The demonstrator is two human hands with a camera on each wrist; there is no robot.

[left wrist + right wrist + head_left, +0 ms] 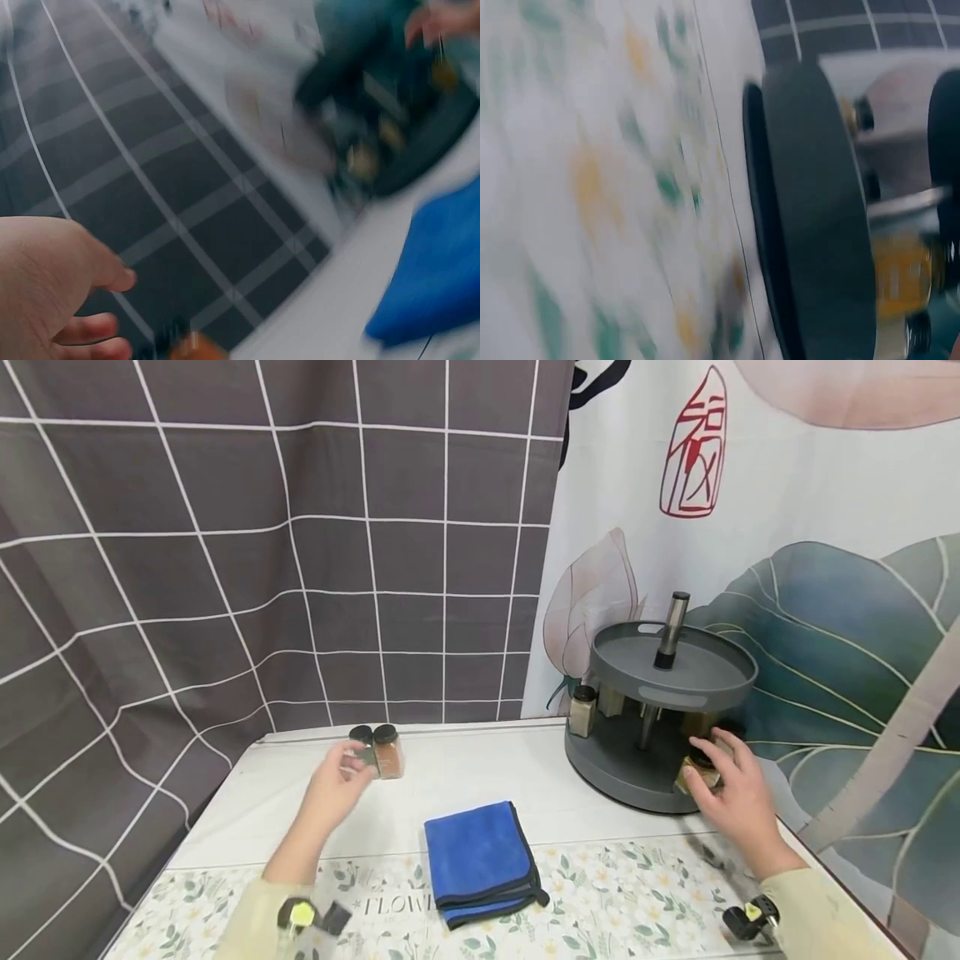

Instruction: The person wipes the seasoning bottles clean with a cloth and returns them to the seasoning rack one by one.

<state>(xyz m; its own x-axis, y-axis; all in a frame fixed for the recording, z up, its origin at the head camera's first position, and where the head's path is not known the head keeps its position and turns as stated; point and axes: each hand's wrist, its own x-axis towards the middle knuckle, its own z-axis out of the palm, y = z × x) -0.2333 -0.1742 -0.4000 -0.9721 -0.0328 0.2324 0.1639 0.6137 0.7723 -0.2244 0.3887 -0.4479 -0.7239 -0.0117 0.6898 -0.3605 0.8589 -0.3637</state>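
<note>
Two square spice jars with black lids stand together at the back left: one with reddish-brown contents (387, 753) and a darker one (362, 735) partly behind fingers. My left hand (335, 787) is beside them, its fingers loosely bent at the darker jar; blur hides whether they touch it. A grey two-tier turntable rack (611, 772) is at the right. My right hand (738, 789) reaches to its lower tier, thumb and fingers spread around a jar of yellow contents (901, 276). That jar rests on the tier, and no firm grip shows.
A folded blue cloth (480, 856) lies at the front middle, over a flowered mat (615, 893). A pale jar (582, 714) and others stand on the rack's lower tier. The top tier (705, 668) has a metal post (675, 622). Gridded grey curtain (405, 560) hangs behind.
</note>
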